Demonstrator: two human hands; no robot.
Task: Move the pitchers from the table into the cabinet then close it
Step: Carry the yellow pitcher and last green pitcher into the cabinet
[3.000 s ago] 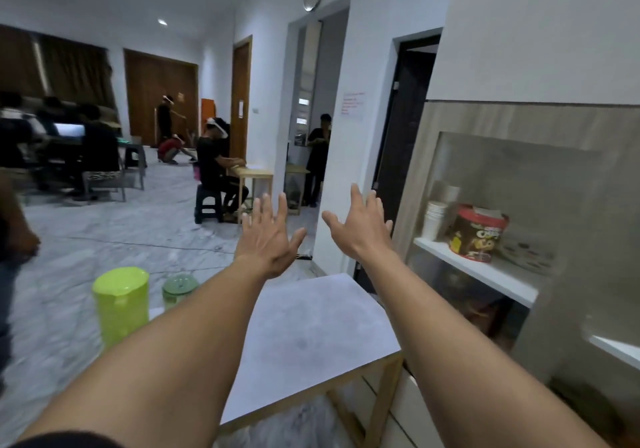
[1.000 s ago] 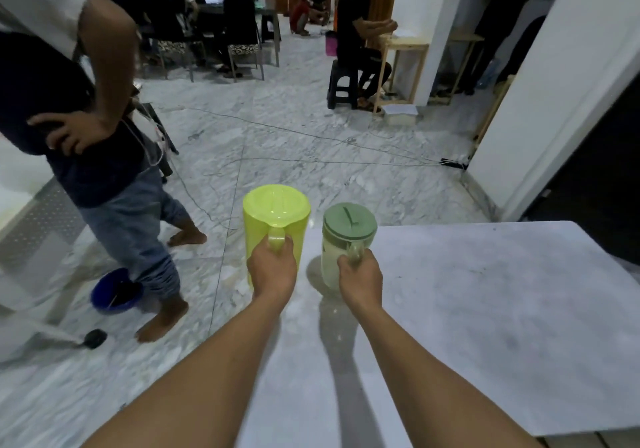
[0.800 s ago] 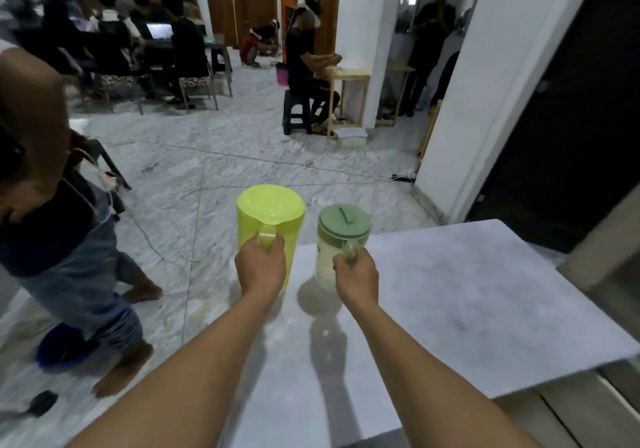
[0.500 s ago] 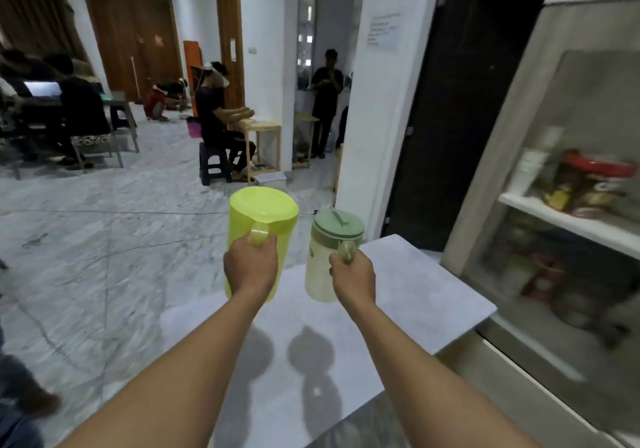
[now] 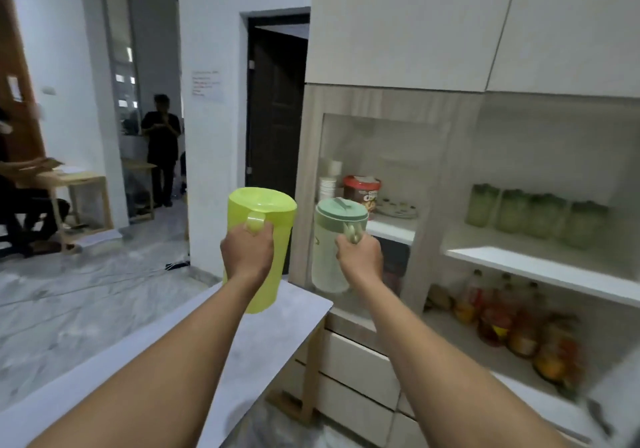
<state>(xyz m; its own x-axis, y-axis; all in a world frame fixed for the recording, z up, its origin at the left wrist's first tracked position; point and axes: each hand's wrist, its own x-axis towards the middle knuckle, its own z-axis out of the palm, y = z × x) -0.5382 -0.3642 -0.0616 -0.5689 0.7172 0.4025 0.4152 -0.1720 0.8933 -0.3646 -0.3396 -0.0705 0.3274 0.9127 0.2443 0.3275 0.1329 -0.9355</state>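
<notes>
The cabinet lies ahead and to the right, its blurred shelves seemingly open. Both pitchers are held upright above the desk: yellow pitcher in the left hand, green pitcher, nearer the shelves, in the right hand, fingers wrapped round the handles.

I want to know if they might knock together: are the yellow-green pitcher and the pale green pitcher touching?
Apart. The head view shows cabinet frame between the yellow-green pitcher and the pale green pitcher.
</notes>
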